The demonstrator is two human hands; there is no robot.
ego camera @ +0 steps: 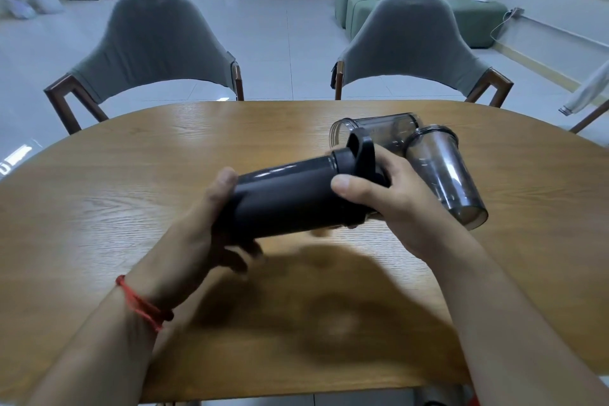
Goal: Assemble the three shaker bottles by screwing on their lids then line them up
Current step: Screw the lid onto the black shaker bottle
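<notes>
I hold a dark bottle (pixel 283 201) sideways above the table (pixel 131 208), my left hand (pixel 211 227) wrapped round its base, my right hand (pixel 389 194) clasping its lid (pixel 359 155). Two open bottles (pixel 445 175) lie just behind, touching. I can read no writing or brand on any of them.

Black shaker bottle (pixel 286 198), two smoky translucent grey cups (pixel 441 175), red wrist cord (pixel 141 303), honey-brown wood-grain table (pixel 164 155), grey-green chairs (pixel 155 43).
</notes>
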